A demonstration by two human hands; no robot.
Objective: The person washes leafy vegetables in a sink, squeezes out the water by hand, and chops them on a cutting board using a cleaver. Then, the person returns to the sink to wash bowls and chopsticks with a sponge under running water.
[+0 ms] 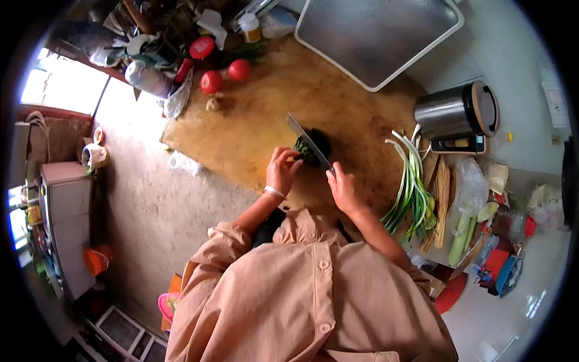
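Observation:
My right hand [344,188] is wrapped round the handle of a kitchen knife [301,130]. Its blade points away from me and to the left, across a small heap of dark green leafy vegetable [319,141] on the wooden table. My left hand [281,171], with a pale bracelet at the wrist, has its fingers bent against the left side of the greens, close to the blade. Greens show on both sides of the knife. How deep the edge has gone into them cannot be made out.
Two tomatoes [211,82] and a garlic bulb [213,104] lie at the far left of the table [253,120]. Spring onions [405,181] lie on the right, near a steel pot [446,113]. A metal-faced panel [377,36] stands at the back.

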